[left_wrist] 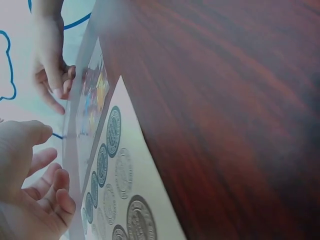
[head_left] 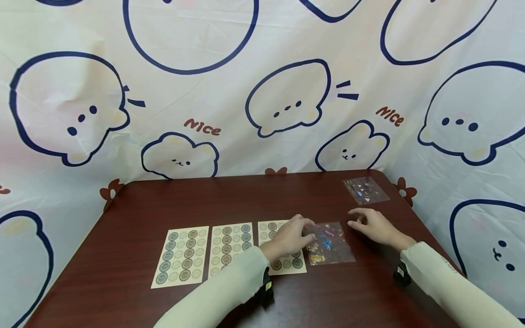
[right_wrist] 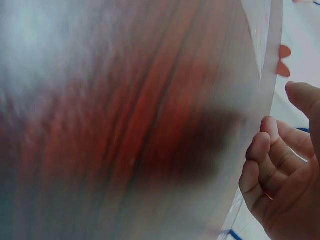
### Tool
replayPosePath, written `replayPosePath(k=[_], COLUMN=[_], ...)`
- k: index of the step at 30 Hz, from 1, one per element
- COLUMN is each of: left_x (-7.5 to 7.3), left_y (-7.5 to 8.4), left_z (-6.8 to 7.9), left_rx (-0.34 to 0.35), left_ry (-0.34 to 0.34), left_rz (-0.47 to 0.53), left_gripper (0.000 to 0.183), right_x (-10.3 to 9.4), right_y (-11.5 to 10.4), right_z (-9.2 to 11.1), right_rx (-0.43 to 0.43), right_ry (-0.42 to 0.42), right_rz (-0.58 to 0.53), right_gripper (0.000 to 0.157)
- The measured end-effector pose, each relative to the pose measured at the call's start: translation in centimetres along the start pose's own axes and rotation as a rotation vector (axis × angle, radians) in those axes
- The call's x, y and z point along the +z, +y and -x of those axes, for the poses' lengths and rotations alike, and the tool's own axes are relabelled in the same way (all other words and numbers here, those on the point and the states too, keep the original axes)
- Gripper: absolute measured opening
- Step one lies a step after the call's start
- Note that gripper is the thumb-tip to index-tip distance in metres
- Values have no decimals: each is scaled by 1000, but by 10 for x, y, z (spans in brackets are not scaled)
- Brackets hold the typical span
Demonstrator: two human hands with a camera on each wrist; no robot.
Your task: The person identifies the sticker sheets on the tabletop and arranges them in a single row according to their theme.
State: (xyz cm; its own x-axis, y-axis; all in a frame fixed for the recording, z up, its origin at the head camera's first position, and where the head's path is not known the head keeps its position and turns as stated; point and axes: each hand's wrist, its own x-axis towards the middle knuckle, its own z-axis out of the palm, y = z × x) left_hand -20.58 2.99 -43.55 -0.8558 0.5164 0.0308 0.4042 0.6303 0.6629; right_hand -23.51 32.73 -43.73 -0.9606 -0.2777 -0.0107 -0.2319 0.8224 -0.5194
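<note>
My left hand (head_left: 290,236) hovers over the right-hand cream sheet (head_left: 283,267) of round seal stickers, its fingertips above the left edge of a clear sheet (head_left: 338,249) with small colourful stickers. The fingers are loosely bent, with nothing between them. On the other side of that clear sheet is my right hand (head_left: 378,226), fingers relaxed and thumb apart, holding nothing. In the left wrist view, the clear sheet (left_wrist: 101,89) lies flat beyond the cream sheet (left_wrist: 145,175). Part of the right-hand cream sheet is hidden beneath my left hand and forearm.
Two more cream sheets of round stickers, one at the left (head_left: 179,257) and one in the middle (head_left: 230,241), lie in a row on the dark brown table (head_left: 246,200). Another clear sticker sheet (head_left: 365,190) lies near the back right corner. A printed cloth (head_left: 229,100) hangs behind the table.
</note>
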Motion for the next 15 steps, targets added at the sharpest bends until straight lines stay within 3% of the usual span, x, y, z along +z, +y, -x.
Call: replayPosePath(k=[7,15], left_x=[-1,1], left_y=[3,4], left_z=[-8,-16], left_rx=[2,14], left_ry=[3,-8], left_rz=[-17,-78], left_gripper=[32,33], right_x=[-9,-18], right_y=[14,16], right_z=[-13,-22], right_rx=[48,128], right_ry=[15,11], right_rz=[26,44], right_gripper=[44,48])
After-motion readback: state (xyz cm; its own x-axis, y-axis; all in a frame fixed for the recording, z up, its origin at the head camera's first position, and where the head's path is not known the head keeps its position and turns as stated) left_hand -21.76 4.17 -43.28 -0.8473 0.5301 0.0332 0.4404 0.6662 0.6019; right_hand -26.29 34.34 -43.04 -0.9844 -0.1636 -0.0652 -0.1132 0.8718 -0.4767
